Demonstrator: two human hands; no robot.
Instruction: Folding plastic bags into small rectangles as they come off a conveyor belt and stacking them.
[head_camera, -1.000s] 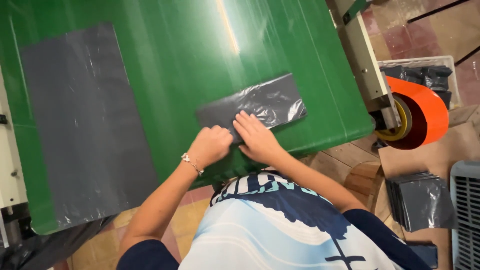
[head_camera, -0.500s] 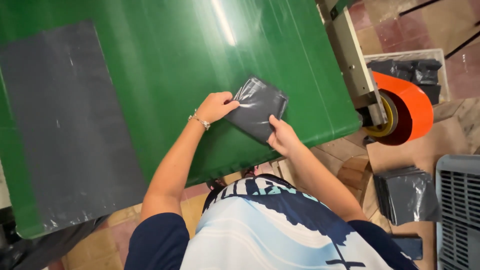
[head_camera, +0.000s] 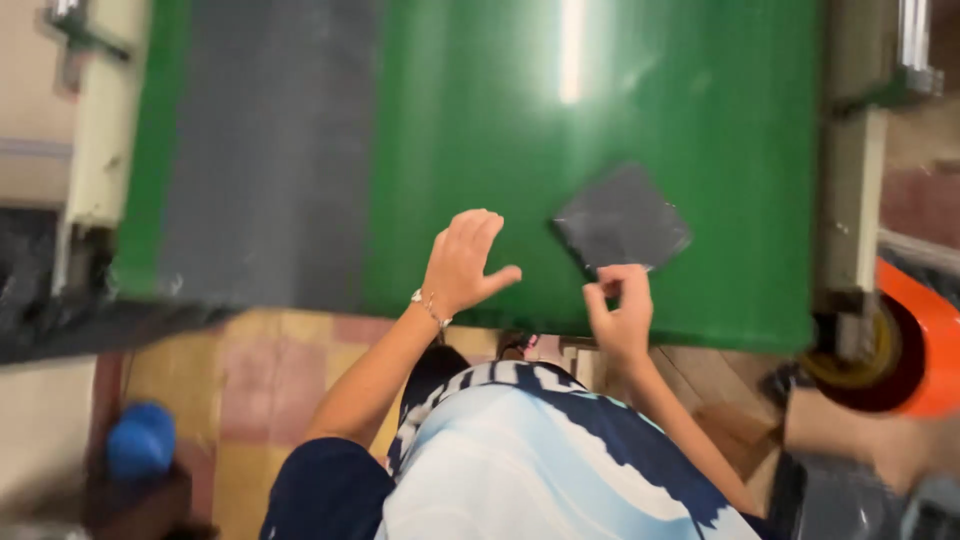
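Pinching folded dark-grey plastic bag (head_camera: 620, 220) corner, right hand (head_camera: 620, 312) grip, left hand (head_camera: 462, 262) spread open above green belt (head_camera: 700, 110)

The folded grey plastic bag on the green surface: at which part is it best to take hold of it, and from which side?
Probably the near corner of the folded grey bag, coming from the table's front edge. It lies flat on the green surface, turned like a diamond, so that corner points toward the person. The right hand already pinches there; the left hand is open beside it.
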